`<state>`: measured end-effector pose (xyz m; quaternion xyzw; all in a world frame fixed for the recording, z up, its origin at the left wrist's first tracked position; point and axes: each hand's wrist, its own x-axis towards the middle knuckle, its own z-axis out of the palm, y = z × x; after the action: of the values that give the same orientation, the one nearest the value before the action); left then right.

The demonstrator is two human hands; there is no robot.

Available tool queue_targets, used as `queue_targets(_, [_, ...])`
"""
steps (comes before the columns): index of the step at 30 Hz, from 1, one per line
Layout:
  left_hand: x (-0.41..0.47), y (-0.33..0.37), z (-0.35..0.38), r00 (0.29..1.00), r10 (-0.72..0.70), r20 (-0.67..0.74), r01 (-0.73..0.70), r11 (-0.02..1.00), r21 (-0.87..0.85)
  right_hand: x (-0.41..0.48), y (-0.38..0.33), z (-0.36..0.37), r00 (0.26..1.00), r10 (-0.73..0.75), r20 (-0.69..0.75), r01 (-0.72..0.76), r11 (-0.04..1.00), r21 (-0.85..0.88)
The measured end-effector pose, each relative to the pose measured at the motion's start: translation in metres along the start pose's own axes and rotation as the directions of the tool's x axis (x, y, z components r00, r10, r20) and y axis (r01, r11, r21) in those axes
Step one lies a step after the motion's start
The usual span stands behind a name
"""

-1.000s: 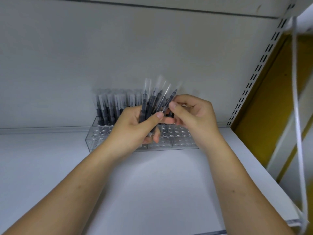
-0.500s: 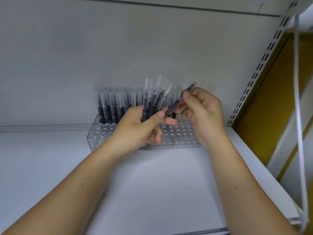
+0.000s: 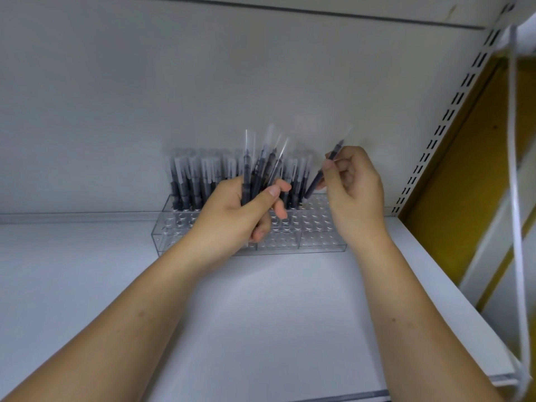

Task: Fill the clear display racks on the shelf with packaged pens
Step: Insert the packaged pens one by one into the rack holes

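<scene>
A person's left hand (image 3: 235, 210) clasps a fanned bundle of dark pens in clear plastic sleeves (image 3: 262, 169), thumb pressed across the front. Just right of that bundle, the right hand (image 3: 352, 190) pinches a single dark sleeved pen (image 3: 323, 172) between thumb and fingertips, tilted, its lower end above the clear plastic display rack with rows of round holes (image 3: 316, 230). Behind the left hand, more sleeved pens (image 3: 197, 181) stand upright in the rack's back rows on the white shelf (image 3: 261, 314).

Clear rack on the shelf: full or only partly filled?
Partly filled. The rack has pens standing along its back; front holes are empty.
</scene>
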<state>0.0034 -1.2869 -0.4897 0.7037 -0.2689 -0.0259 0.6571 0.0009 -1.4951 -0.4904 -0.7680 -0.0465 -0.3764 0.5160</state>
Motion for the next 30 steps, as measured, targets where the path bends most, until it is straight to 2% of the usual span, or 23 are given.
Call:
queue_targets(8, [-0.001, 0.005, 0.002, 1.0, -0.027, 0.008, 0.027, 0.998, -0.054, -0.003, 0.007, 0.002, 0.988, 0.026, 0.15, -0.007, 0.992, -0.126])
queue_targets(20, [-0.002, 0.006, 0.004, 0.999, -0.046, 0.001, 0.046, 0.996, -0.078, -0.005, 0.006, -0.001, 0.977, 0.123, 0.174, -0.062, 0.944, -0.324])
queue_targets(24, [-0.001, 0.005, 0.003, 0.999, -0.046, 0.008, 0.047, 0.996, -0.078, -0.006, 0.004, -0.003, 0.979, 0.147, 0.143, -0.098, 0.948, -0.303])
queue_targets(27, [-0.001, 0.004, 0.002, 0.999, -0.044, 0.014, 0.045, 0.997, -0.069, -0.006, -0.002, -0.003, 0.992, 0.112, 0.05, -0.098, 0.968, -0.23])
queue_targets(30, [-0.001, 0.002, 0.001, 0.999, -0.042, 0.012, 0.042, 0.998, -0.045, -0.005, -0.011, -0.003, 0.996, 0.086, -0.003, -0.086, 0.995, -0.046])
